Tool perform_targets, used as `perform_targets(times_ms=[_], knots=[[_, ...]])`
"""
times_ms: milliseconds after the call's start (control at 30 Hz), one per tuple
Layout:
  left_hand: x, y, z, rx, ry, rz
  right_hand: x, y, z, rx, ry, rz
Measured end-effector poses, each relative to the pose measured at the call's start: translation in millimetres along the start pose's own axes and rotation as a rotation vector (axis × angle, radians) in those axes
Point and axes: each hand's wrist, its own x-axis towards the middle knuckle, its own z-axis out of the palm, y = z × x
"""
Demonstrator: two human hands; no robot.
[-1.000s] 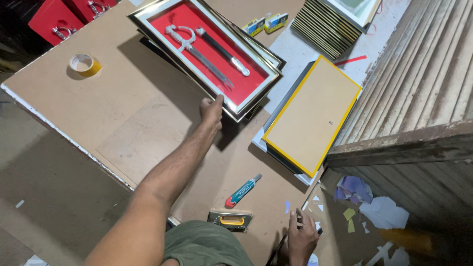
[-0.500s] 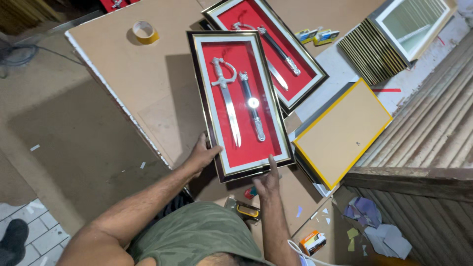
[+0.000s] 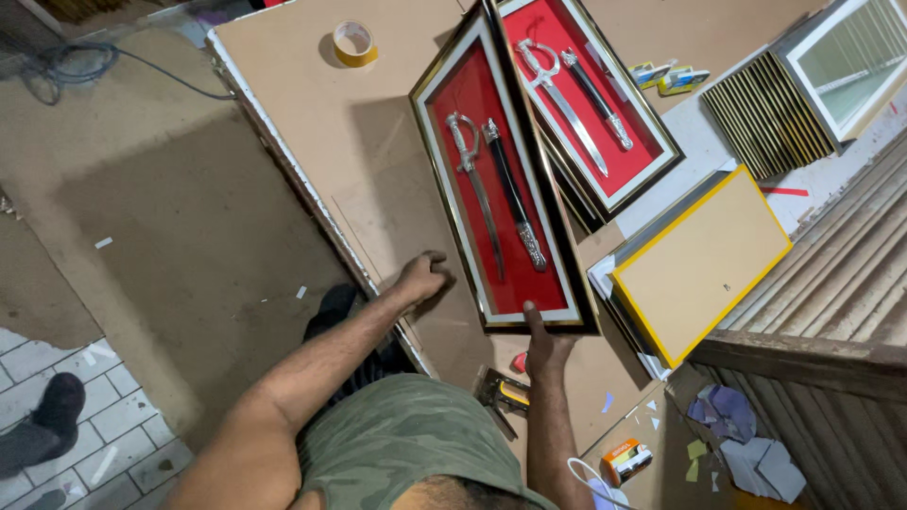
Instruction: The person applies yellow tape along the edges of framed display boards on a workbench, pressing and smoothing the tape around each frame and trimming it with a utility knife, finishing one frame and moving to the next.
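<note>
A long framed display with a red backing, holding a silver sword and its black scabbard point(image 3: 496, 184), is tilted up off the brown worktable point(image 3: 312, 113). My left hand point(image 3: 423, 277) grips its near left edge. My right hand point(image 3: 544, 342) holds its near bottom edge, fingers under the frame. A second, similar red sword frame point(image 3: 590, 99) lies flat just beyond it to the right.
A yellow tape roll point(image 3: 354, 40) sits at the table's far side. A yellow-edged board point(image 3: 699, 260) lies to the right, beside stacked frames point(image 3: 756, 113). A staple gun point(image 3: 505, 392) and a red item lie near my right hand. A foot point(image 3: 42, 420) shows on the floor at the left.
The near sword frame has tilted up on its edge and shifted right. My left hand slid along its left edge; my right hand stays at the bottom edge.
</note>
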Motion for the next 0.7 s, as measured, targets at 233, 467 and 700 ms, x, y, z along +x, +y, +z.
perform_targets(times_ms=[233, 467, 700], knots=[[5.4, 46.3, -125.6, -0.505, 0.338, 0.007, -32.2, 11.9, 30.4, -0.446, -0.112, -0.090], [13.7, 46.0, -218.2, -0.237, 0.204, 0.020, -47.1, 13.9, 90.3, -0.998, -0.303, -0.563], [45.0, 1.8, -270.0, -0.218, 0.051, -0.284, -58.5, 22.1, 137.9, -1.195, -0.443, -0.423]])
